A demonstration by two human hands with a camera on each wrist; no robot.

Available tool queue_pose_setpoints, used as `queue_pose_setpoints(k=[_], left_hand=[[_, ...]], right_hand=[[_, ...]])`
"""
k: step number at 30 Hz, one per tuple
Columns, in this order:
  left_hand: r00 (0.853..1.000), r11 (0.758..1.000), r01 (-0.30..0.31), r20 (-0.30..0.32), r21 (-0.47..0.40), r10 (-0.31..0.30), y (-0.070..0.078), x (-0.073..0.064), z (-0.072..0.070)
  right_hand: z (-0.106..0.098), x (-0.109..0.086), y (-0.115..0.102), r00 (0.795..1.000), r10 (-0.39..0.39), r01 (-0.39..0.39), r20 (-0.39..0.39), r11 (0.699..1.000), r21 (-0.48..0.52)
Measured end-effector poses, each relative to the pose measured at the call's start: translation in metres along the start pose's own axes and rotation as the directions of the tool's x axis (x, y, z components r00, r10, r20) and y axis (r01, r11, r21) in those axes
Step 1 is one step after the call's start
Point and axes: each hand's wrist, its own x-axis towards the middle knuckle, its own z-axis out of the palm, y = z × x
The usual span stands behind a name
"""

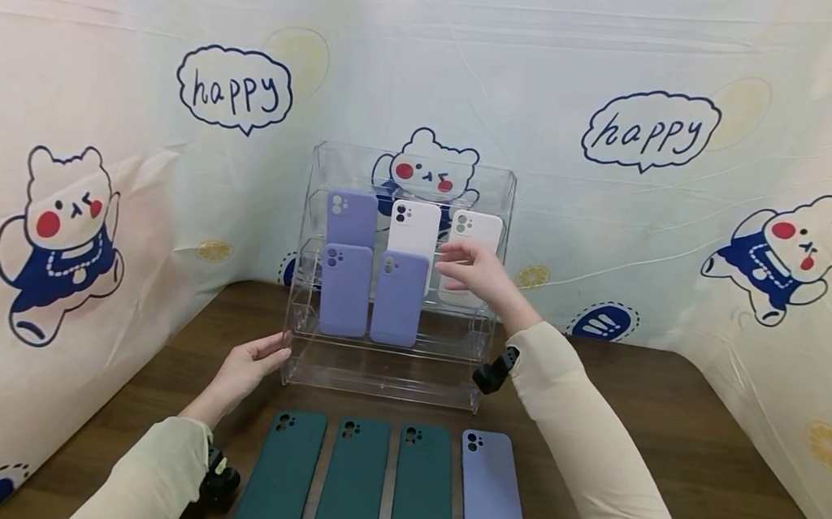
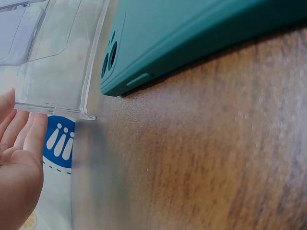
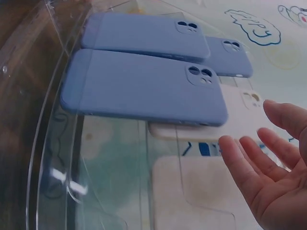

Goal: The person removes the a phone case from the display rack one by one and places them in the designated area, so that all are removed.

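Note:
A clear tiered display stand [image 1: 384, 387] holds phone cases on two levels. My left hand [image 1: 249, 369] holds its left edge, thumb on one side and fingers on the other. On the upper level lean a purple case [image 1: 351, 218], a white case [image 1: 414, 228] and another white case [image 1: 483, 228]. Below them stand a purple case [image 1: 345, 291] and a second purple case [image 1: 398, 300]. My right hand [image 1: 484, 277] hovers in front of the right-hand white case, covering part of it. Its fingers are loosely bent and apart, with nothing between them, as the right wrist view shows.
On the wooden table [image 1: 629, 439], before the stand, lie a green case [image 1: 282, 473], a second green case [image 1: 352, 481], a third green case [image 1: 424, 488] and a purple case [image 1: 493, 494] in a row. A printed cloth [image 1: 533, 73] hangs behind and at both sides.

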Motion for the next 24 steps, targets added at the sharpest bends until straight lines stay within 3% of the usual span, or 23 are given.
queue_pose_setpoints(k=[9, 18, 24], left_hand=[[1.000, 1.000, 0.010, -0.002, 0.015, -0.010, 0.003, -0.001, 0.000], [1.000, 1.000, 0.002, -0.003, 0.005, -0.002, 0.002, -0.001, 0.000], [1.000, 1.000, 0.005, -0.005, 0.010, -0.005, 0.002, 0.000, 0.000]], right_hand=[[0.022, 0.006, 0.004, 0.999, -0.009, 0.010, -0.041, 1.000, 0.019], [0.032, 0.011, 0.010, 0.992, -0.008, 0.009, -0.124, 1.000, 0.008], [0.038, 0.011, 0.015, 0.989, -0.017, 0.025, -0.150, 0.998, 0.055]])
